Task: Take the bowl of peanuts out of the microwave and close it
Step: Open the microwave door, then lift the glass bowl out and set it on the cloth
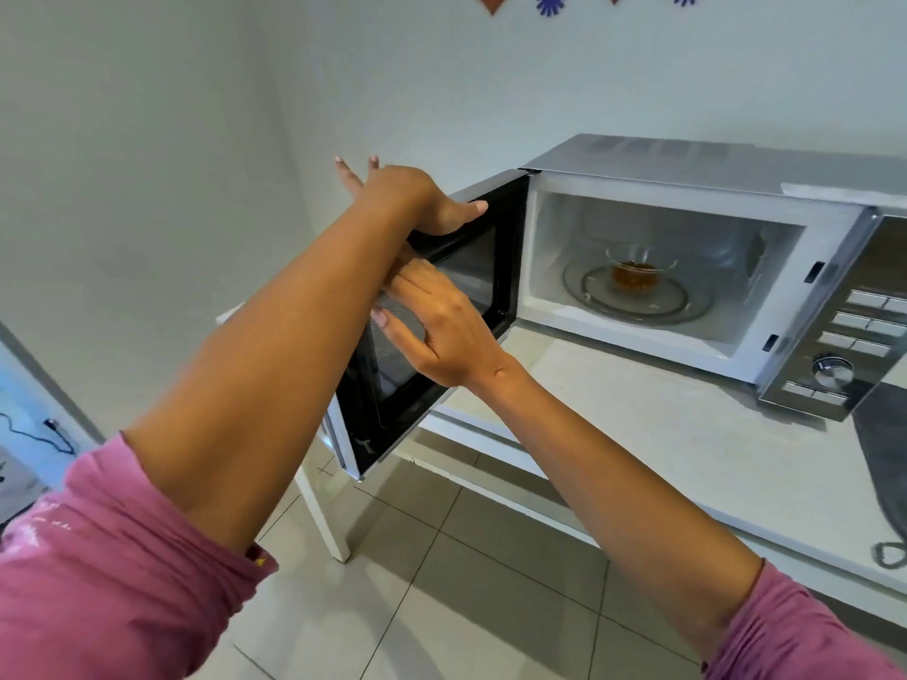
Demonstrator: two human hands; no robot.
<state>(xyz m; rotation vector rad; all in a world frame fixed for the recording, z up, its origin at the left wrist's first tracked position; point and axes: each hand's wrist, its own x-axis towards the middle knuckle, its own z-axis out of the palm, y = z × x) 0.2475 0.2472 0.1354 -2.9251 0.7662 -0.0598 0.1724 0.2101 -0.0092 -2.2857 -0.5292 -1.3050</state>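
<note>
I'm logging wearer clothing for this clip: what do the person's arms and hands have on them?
Both arms wear pink fabric sleeves pushed up near the elbows, forearms bare. The left sleeve shows a small yellow mark at its cuff. The left hand and right hand are bare, with no gloves, rings or watch visible.

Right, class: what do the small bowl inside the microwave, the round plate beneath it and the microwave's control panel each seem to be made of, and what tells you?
Small see-through bowl: probably clear glass, since the brown peanuts show through its wall. Round turntable plate: likely glass too, transparent with glinting rings. Silver control panel: brushed metal or metal-look plastic; the grey sheen leaves it open.
</note>
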